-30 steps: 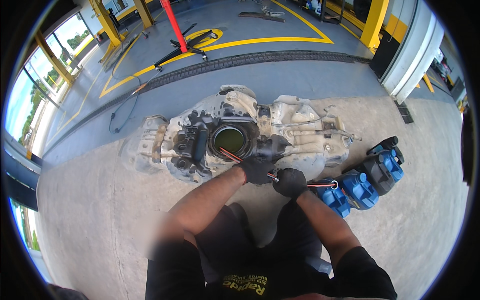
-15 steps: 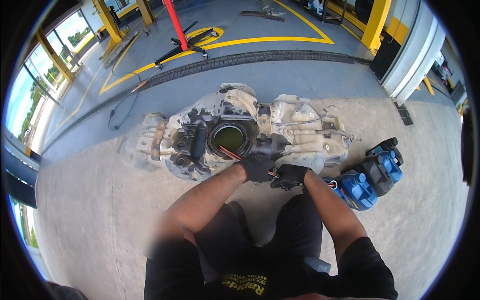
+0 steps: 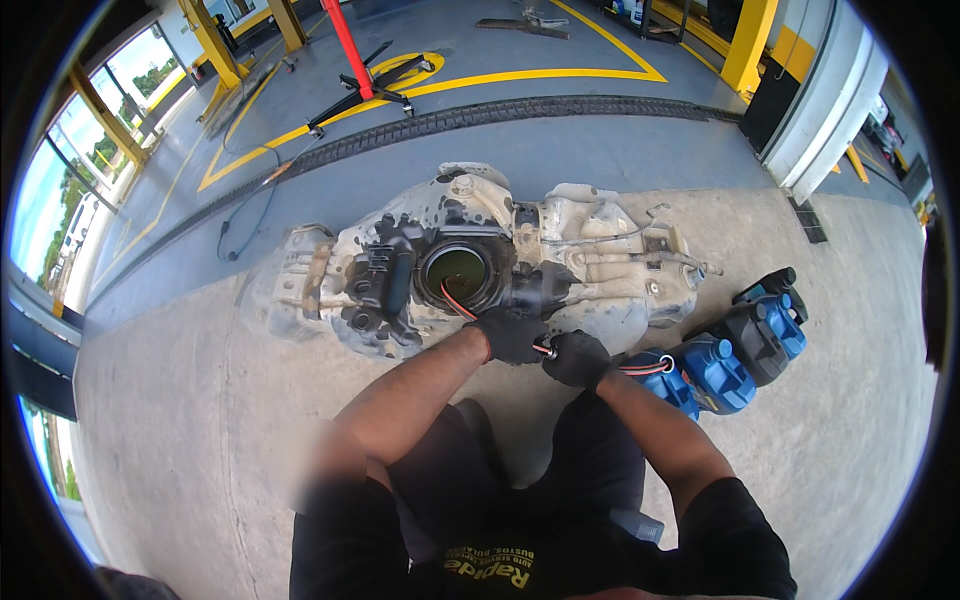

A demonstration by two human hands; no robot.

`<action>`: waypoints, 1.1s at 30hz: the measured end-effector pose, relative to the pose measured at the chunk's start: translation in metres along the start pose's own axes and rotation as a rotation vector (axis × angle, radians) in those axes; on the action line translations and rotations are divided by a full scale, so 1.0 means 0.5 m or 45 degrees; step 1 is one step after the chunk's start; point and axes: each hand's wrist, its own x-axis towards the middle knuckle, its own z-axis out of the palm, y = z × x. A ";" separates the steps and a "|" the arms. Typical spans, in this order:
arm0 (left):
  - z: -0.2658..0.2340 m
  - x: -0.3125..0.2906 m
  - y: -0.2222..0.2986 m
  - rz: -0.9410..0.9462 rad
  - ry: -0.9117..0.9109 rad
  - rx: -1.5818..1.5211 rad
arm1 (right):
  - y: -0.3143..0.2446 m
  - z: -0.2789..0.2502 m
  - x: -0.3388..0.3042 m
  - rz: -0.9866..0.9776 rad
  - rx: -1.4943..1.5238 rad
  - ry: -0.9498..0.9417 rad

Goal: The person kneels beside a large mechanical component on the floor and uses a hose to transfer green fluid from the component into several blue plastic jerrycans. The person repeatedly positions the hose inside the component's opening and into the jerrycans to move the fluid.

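A dirty plastic fuel tank (image 3: 480, 205) with black blotches lies on the floor before me. Murky greenish liquid (image 3: 458, 265) shows inside its round opening. One end of a thin red, white and black hose (image 3: 456, 303) dips into that liquid. My left hand (image 3: 510, 335), in a black glove, closes round the hose beside the opening. Next to it my right hand (image 3: 579, 360), gloved too, grips the same hose, and a short piece shows between the hands. From the right hand the hose runs to the nearest blue jug (image 3: 676, 388), where a pale ring sits at its top.
Another blue jug (image 3: 722, 378), a black jug (image 3: 752, 345) and further containers stand in a row to the right. Beyond the tank, a floor drain grating (image 3: 480, 117) crosses the shop. A red stand on casters (image 3: 362, 85) and a cable (image 3: 225, 235) are farther off.
My right hand has turned over, its back now up, still on the hose. The hose end has shifted deeper into the opening, and more hose shows near the blue jug.
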 end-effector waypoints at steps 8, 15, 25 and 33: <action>0.010 0.019 -0.009 -0.019 -0.003 -0.046 | 0.001 0.009 -0.012 -0.075 -0.138 0.225; -0.015 0.001 0.007 -0.020 0.050 -0.019 | -0.042 -0.024 -0.039 -0.043 -0.458 0.348; 0.009 0.022 -0.018 0.018 -0.021 0.010 | 0.018 0.022 -0.003 -0.185 -0.261 0.321; -0.003 0.014 -0.003 -0.060 -0.089 -0.148 | 0.017 0.017 -0.008 -0.080 -0.231 0.234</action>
